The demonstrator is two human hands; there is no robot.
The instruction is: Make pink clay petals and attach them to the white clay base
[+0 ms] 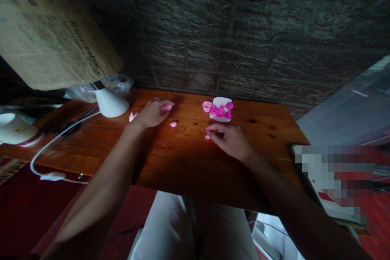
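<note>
My left hand is above the left half of the wooden table, its fingers closed around a lump of pink modelling clay. Close to it on the wood lies a small pink clay piece, and a paler clay lump is partly hidden behind my left wrist. My right hand is low over the table, thumb and fingers pinched on a small bit of pink clay. Just beyond it, bright pink shaped clay pieces rest on a white sheet, with a round light pink piece at its left edge.
A lamp with a white base and newsprint shade stands at the left, its white cord hanging over the table edge. Left of it is a white cup. A dark brick wall borders the wooden table behind.
</note>
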